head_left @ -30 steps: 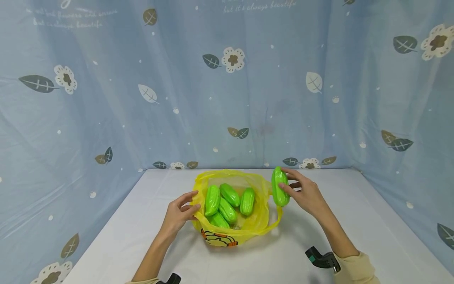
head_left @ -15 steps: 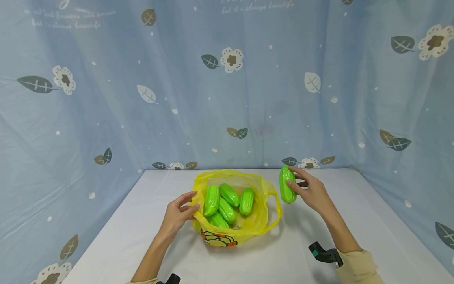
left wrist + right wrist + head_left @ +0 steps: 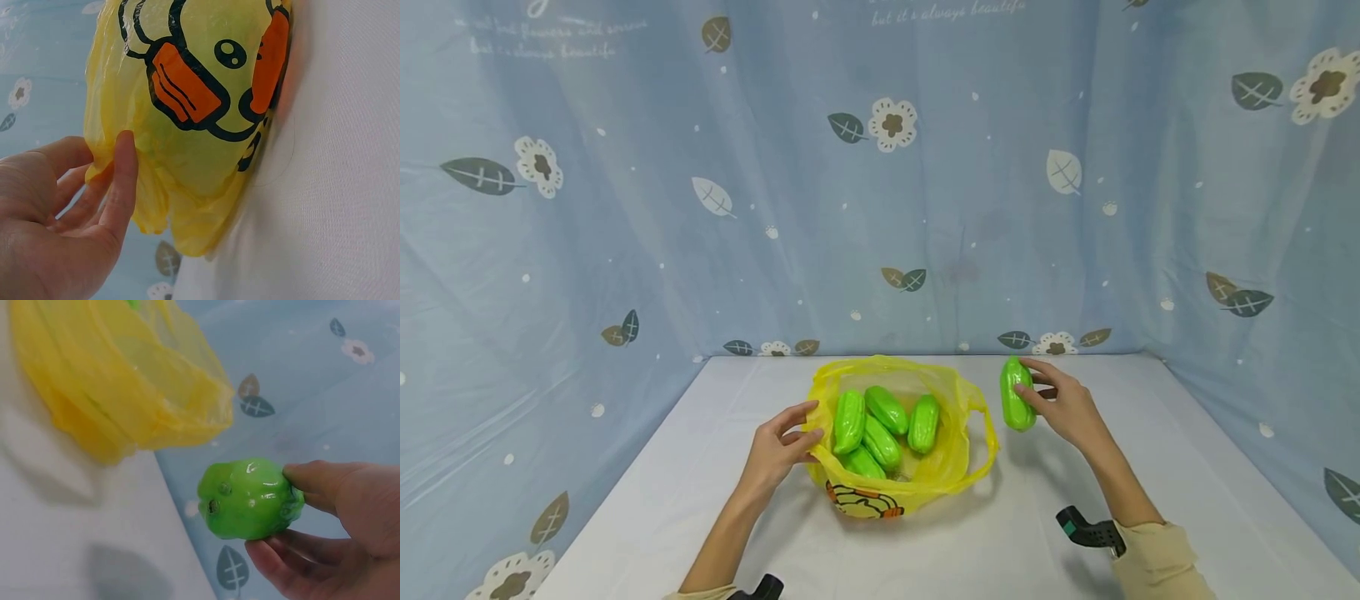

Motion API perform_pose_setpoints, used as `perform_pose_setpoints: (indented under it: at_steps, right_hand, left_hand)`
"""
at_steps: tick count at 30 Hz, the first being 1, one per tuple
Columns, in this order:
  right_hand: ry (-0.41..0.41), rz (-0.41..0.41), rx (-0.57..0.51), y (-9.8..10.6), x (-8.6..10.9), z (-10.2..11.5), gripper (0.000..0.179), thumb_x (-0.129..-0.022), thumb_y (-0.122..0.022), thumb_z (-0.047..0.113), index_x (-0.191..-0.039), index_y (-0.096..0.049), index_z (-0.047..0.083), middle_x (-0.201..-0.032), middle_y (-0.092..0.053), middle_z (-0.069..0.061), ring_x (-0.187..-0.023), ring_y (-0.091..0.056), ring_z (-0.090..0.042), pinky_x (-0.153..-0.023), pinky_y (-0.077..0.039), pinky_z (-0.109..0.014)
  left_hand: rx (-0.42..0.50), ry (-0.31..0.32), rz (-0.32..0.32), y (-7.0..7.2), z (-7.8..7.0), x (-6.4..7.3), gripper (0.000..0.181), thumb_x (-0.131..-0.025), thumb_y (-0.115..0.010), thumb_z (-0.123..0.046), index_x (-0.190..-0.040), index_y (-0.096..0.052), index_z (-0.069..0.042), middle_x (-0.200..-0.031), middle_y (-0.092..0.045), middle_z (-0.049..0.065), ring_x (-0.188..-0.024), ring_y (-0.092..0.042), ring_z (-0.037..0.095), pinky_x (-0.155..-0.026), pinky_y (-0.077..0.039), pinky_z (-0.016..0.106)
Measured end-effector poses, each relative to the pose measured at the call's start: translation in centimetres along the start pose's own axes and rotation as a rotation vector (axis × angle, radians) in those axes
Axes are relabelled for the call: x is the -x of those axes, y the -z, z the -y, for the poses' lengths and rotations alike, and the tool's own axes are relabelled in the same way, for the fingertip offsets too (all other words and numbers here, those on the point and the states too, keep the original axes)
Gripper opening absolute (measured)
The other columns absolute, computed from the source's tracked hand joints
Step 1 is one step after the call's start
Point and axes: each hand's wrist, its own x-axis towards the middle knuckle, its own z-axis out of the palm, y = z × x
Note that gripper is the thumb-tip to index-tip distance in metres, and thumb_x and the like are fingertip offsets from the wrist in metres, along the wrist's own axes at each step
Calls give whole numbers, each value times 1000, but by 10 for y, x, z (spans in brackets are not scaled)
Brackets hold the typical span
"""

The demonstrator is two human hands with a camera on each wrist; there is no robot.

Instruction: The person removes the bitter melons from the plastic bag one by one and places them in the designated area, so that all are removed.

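Observation:
A yellow plastic bag (image 3: 917,496) with a cartoon duck print (image 3: 200,81) stands on the table with its mouth spread wide. Several glossy green cucumber-shaped vegetables (image 3: 886,410) lie inside it. At the bag's left rim my left hand (image 3: 778,446) pinches the thin plastic between thumb and fingers. To the right of the bag, my right hand (image 3: 1063,404) grips one more green cucumber-shaped vegetable (image 3: 1017,396) by its side, holding it upright above the table. Its ridged lower end, with small dark round marks, faces the camera in the right wrist view.
The bag's loop handle (image 3: 988,442) sticks out toward the right hand. White cloth covers the table (image 3: 970,558). A blue curtain (image 3: 970,208) printed with leaves and flowers surrounds the table at the back and sides.
My right hand has carried the green cucumber-shaped vegetable rightward, from beside the bag's right rim to farther off. The left hand and the bag have stayed put.

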Motion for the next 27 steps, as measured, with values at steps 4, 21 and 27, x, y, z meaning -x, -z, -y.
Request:
perform_pose_setpoints:
  at_steps: [4, 21, 27]
  right_hand:
    - [-13, 5, 4, -2, -2, -7, 56, -96, -64, 29, -146, -46, 11, -130, -57, -34, -101, -68, -43, -72, -61, -42]
    - [-46, 11, 62, -21, -4, -28, 50, -96, -64, 25, -141, -50, 8, -127, -59, -33, -99, -68, -44, -75, -60, -46]
    - [-65, 31, 58, -24, -4, -32, 51, -96, -63, 24, -141, -50, 5, -127, -59, -34, -100, -68, -45, -75, -60, -45]
  left_hand:
    - [2, -1, 4, 0, 0, -1, 48, -89, -74, -22, -134, -58, -21, -130, -57, 13, -89, -69, 17, -70, -61, 33]
    - [-5, 0, -6, 0, 1, -1, 48, -88, -74, -21, -134, -59, -21, -128, -58, 14, -89, -69, 17, -70, -61, 33]
    - [-7, 7, -5, -1, -1, 0, 47, -89, -74, -21, -133, -59, -22, -130, -57, 12, -90, -68, 17, -70, -62, 33]
